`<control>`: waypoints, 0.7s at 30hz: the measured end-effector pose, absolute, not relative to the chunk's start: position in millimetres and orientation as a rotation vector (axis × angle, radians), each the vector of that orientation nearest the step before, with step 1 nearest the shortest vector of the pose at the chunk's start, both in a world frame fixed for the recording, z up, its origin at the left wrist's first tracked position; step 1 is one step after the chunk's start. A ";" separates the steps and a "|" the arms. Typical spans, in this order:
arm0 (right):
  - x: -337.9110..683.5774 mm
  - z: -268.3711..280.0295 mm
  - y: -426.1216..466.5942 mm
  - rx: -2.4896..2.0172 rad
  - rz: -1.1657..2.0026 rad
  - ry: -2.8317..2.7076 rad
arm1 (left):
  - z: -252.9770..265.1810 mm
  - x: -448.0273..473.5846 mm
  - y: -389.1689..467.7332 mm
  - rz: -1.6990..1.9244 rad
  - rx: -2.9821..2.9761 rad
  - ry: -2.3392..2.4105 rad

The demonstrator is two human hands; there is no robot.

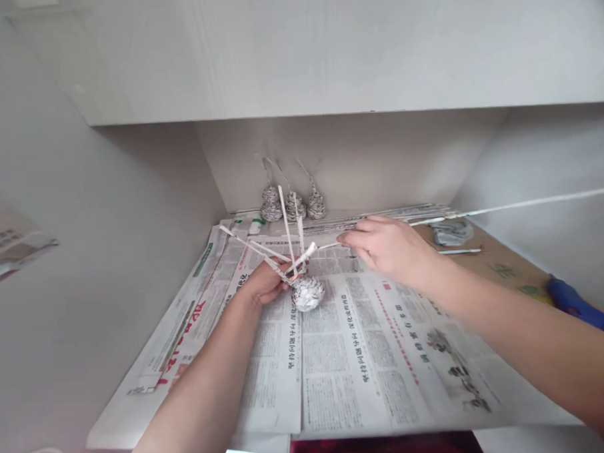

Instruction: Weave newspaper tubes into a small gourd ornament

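Newspaper (329,385) is spread beneath the left hand (268,281) and the right hand (383,246). Beyond the left hand, near the back wall (359,164), three gourd-shaped woven pieces (316,206) are stood together, each closed to a thin stem and, by that, judged complete. Ahead of the right hand, thin rolled paper strips (342,223) are laid side by side. By comparison, the woven piece (308,294), held just beside the left fingertips, is judged partly made: a rounded body has been formed, but several spokes (285,220) are left loose and unwoven above it, with no stem shaped.

The left forearm (203,384) is stretched forward, its hand curled nearly closed about the base of the spokes; some fingers are hidden. The right forearm (511,324) is angled inward, back of the hand up, and a long paper strand (546,200) is pinched between thumb and bent fingers. From that grip the strand is run leftward to the piece and rightward past the wrist, apparently taut.
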State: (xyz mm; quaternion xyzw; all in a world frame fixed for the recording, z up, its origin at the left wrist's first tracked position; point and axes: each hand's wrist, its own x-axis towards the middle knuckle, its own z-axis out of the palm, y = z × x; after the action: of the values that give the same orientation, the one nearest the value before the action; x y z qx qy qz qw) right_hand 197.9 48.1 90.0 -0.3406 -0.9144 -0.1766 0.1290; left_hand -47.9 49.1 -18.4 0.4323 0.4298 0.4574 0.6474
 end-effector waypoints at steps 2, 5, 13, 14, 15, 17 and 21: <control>195.4 92.5 38.3 -0.934 -0.549 -2.674 | -19.1 -47.8 49.6 1.026 0.984 0.974; 191.1 92.0 32.1 -0.892 -0.581 -2.679 | -18.2 -46.5 48.8 1.000 0.991 0.960; 181.9 84.0 33.1 -0.870 -0.645 -2.713 | -21.1 -45.2 50.0 0.994 0.988 0.934; 181.2 83.8 33.2 -0.868 -0.655 -2.714 | -21.8 -45.2 50.1 0.999 0.986 0.936; 180.6 83.6 33.3 -0.867 -0.663 -2.712 | -22.4 -45.1 50.0 1.003 0.984 0.939; 180.1 83.3 33.3 -0.866 -0.673 -2.703 | -22.5 -44.8 49.6 1.004 0.980 0.940; 181.4 82.4 33.2 -0.867 -0.686 -2.695 | -20.8 -44.2 48.1 1.006 0.981 0.929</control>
State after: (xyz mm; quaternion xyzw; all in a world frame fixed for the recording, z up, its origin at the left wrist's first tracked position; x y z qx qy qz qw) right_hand 181.4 33.2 82.4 -0.2958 -0.9191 -0.2338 0.1141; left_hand -44.2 48.1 -20.8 0.4345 0.4116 0.4457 0.6657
